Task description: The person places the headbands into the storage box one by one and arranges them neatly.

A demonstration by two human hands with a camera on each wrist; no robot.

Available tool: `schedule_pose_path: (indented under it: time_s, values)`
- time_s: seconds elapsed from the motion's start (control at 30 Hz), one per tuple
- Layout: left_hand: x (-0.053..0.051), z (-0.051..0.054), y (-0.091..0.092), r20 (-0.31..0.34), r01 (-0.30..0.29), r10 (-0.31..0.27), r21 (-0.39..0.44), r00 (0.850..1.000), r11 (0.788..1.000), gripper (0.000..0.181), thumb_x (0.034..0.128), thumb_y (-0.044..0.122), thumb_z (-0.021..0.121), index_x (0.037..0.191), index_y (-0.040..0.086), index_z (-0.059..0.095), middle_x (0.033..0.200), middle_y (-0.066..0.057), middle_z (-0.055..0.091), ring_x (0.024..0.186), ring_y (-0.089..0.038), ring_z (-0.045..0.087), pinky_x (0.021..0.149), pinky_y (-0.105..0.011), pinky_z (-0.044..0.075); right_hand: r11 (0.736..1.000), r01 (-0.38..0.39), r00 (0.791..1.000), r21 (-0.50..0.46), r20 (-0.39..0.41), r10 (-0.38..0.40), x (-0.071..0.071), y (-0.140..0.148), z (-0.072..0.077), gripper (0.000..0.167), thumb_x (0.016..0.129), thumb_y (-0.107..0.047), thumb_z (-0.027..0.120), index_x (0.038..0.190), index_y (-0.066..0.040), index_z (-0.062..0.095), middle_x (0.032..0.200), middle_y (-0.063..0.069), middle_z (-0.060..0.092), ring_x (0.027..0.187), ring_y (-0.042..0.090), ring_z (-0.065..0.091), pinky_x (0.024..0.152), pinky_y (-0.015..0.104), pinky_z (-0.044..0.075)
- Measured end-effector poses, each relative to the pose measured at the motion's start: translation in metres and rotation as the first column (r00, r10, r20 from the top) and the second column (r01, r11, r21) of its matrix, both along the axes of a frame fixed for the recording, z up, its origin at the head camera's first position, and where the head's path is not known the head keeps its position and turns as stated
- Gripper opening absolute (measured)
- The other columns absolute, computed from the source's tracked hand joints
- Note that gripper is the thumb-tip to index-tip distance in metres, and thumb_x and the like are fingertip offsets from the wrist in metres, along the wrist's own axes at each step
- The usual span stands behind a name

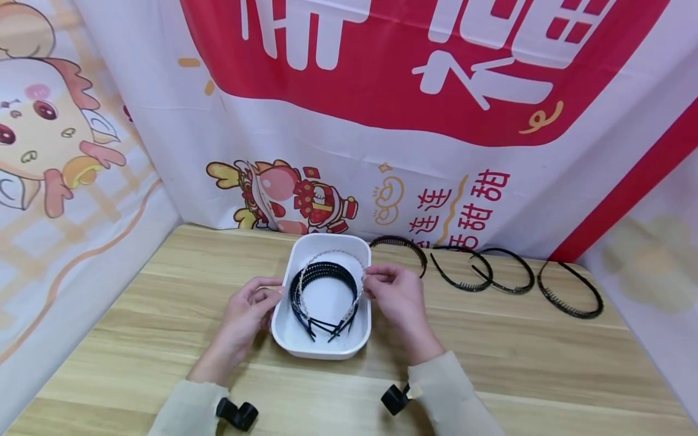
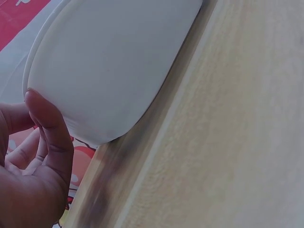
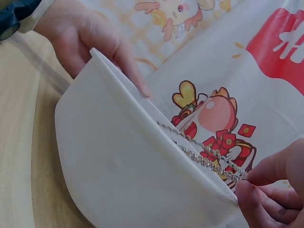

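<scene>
A white plastic tub point(image 1: 322, 350) stands on the table, with several black toothed headbands point(image 1: 351, 283) nested inside. Over them is a silver twisted headband point(image 3: 204, 159), its arch toward the tub's far end. My right hand point(image 1: 400, 297) pinches this headband between thumb and fingertips at the tub's right rim. On the opposite side, my left hand point(image 1: 248, 312) holds the tub's left rim. The left wrist view shows the left thumb point(image 2: 47, 114) against the tub's wall. The tub hides the black headbands in the right wrist view.
Along the back right of the wooden table point(image 1: 545, 363) lie several more black headbands: one point(image 1: 400, 240) beside the tub, two overlapping point(image 1: 463, 286), and one point(image 1: 572, 310) farther right. A printed cloth point(image 1: 327, 133) hangs behind the table.
</scene>
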State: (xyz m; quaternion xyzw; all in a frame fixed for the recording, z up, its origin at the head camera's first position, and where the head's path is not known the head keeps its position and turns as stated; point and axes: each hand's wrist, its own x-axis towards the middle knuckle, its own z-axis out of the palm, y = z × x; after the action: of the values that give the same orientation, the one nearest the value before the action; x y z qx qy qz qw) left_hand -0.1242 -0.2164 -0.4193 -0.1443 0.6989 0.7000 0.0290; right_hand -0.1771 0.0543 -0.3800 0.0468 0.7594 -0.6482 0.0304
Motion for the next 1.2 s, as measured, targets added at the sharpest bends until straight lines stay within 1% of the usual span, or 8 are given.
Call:
schedule_pose_path:
  time_s: [0.2,0.37,0.43,0.6,0.7,0.77,0.93,1.2]
  values:
    - [0.0,0.0,0.0,0.003,0.001,-0.001,0.007,1.0,1.0,0.04,0.1055,0.018,0.07,0.143,0.008,0.06,0.095,0.009,0.074,0.077,-0.008,0.061,0.064,-0.021,0.052,0.996,0.018,0.998,0.088,-0.066,-0.013,0.0,-0.009,0.003,0.015,0.092,0.0,0.074,0.106,0.004,0.079,0.09,0.015,0.08,0.065,0.011,0.071,0.066,0.028,0.065]
    - [0.001,0.0,-0.002,0.003,-0.002,0.002,0.005,1.0,1.0,0.04,0.1053,0.019,0.071,0.142,0.009,0.061,0.094,0.009,0.073,0.077,-0.008,0.061,0.064,-0.021,0.051,0.99,0.008,0.998,0.139,-0.061,0.001,-0.001,-0.015,0.007,0.015,0.09,-0.001,0.074,0.104,0.001,0.08,0.088,0.013,0.08,0.064,0.011,0.07,0.063,0.025,0.062]
    - [0.001,0.0,-0.002,0.003,-0.002,0.002,0.002,1.0,1.0,0.04,0.1052,0.019,0.071,0.143,0.009,0.061,0.094,0.009,0.073,0.077,-0.008,0.06,0.064,-0.021,0.051,0.988,0.005,0.998,0.151,-0.065,0.005,-0.001,-0.018,0.008,0.016,0.089,-0.001,0.074,0.104,0.001,0.08,0.088,0.013,0.08,0.065,0.013,0.072,0.063,0.026,0.063]
    - [0.001,0.001,-0.001,0.011,-0.004,0.004,-0.004,1.0,1.0,0.039,0.1057,0.02,0.07,0.142,0.01,0.061,0.095,0.009,0.073,0.079,-0.008,0.06,0.066,-0.02,0.051,0.973,0.018,0.992,0.229,-0.127,0.011,-0.001,-0.023,0.005,0.014,0.085,-0.001,0.074,0.097,0.0,0.081,0.083,0.012,0.08,0.063,0.014,0.073,0.06,0.027,0.063]
    - [0.001,0.002,0.0,0.006,-0.001,0.001,-0.004,1.0,1.0,0.038,0.1057,0.019,0.07,0.142,0.009,0.061,0.095,0.008,0.073,0.077,-0.007,0.06,0.065,-0.02,0.05,0.953,0.03,0.987,0.303,-0.162,0.02,-0.001,-0.025,0.006,0.011,0.083,-0.004,0.076,0.093,-0.004,0.081,0.08,0.009,0.08,0.06,0.011,0.072,0.058,0.026,0.062]
    - [0.001,0.001,0.0,0.002,0.001,-0.001,-0.005,1.0,1.0,0.039,0.1057,0.019,0.07,0.142,0.009,0.061,0.094,0.009,0.073,0.076,-0.007,0.059,0.064,-0.02,0.049,0.933,0.034,0.983,0.359,-0.18,0.033,-0.002,-0.025,0.007,0.009,0.082,-0.006,0.078,0.09,-0.006,0.081,0.078,0.006,0.079,0.06,0.01,0.07,0.058,0.025,0.061]
    - [0.001,0.001,0.0,0.008,0.0,0.0,-0.003,1.0,1.0,0.04,0.1054,0.019,0.071,0.143,0.009,0.061,0.093,0.009,0.072,0.073,-0.007,0.057,0.062,-0.021,0.048,0.872,0.05,0.972,0.487,-0.223,0.069,-0.002,-0.025,0.008,0.005,0.08,-0.01,0.08,0.085,-0.01,0.081,0.074,0.002,0.077,0.064,0.01,0.067,0.058,0.025,0.057]
    - [0.001,0.0,0.0,0.014,-0.004,0.004,0.0,1.0,1.0,0.04,0.1057,0.02,0.07,0.144,0.01,0.061,0.094,0.009,0.073,0.073,-0.007,0.057,0.062,-0.021,0.048,0.822,0.049,0.971,0.567,-0.221,0.095,-0.005,-0.025,0.009,0.003,0.082,-0.014,0.082,0.082,-0.013,0.079,0.074,0.0,0.075,0.07,0.013,0.068,0.062,0.027,0.058]
